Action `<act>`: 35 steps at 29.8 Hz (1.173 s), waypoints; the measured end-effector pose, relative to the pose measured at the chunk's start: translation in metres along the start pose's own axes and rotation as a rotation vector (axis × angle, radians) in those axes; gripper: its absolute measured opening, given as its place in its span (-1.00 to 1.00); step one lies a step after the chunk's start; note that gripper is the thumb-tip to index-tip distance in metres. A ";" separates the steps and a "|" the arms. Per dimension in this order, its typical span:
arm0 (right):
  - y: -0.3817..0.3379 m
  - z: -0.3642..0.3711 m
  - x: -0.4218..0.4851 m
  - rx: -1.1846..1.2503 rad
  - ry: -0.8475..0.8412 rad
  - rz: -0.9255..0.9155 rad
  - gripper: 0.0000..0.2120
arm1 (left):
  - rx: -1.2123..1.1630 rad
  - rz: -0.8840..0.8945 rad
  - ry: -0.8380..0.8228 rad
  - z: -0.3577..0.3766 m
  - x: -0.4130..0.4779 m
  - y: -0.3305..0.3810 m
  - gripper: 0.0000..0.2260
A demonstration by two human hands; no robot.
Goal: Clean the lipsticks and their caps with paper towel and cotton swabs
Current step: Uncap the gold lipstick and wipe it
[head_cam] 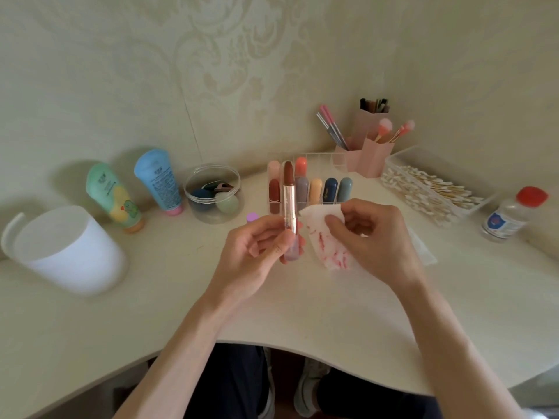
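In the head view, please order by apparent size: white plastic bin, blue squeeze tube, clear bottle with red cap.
Largest: white plastic bin.
Then blue squeeze tube and clear bottle with red cap: alike in size, not ranked.

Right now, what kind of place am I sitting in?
Likely a home makeup desk: lipsticks in a clear organizer, makeup brushes in pink holders, and a clear tub of makeup sponges.

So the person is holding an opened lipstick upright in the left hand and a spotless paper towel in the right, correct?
Not quite. The paper towel in the right hand is not spotless: the head view shows red smears across it. The left hand does hold the opened lipstick upright.
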State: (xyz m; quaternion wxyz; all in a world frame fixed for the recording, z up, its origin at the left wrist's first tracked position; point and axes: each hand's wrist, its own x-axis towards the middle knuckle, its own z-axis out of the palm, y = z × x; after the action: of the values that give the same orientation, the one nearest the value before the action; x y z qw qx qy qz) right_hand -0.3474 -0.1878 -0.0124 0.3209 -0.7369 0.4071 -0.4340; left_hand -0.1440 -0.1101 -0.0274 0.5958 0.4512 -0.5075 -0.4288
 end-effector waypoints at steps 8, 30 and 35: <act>-0.019 0.020 -0.010 0.316 -0.134 0.032 -0.79 | 0.000 -0.005 -0.024 0.000 0.003 -0.007 -0.72; -0.009 0.019 -0.012 0.370 -0.292 0.032 -0.66 | 0.068 0.027 -0.209 -0.001 -0.001 -0.003 -0.76; -0.001 0.023 -0.011 0.394 -0.269 0.041 -0.71 | 0.098 0.019 -0.184 -0.002 0.000 -0.007 -0.79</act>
State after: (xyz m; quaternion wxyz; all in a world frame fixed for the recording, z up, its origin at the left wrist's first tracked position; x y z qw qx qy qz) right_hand -0.3298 -0.1749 -0.0250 0.5184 -0.7028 0.2829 -0.3966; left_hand -0.1423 -0.1112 -0.0349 0.5279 0.4337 -0.5849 -0.4372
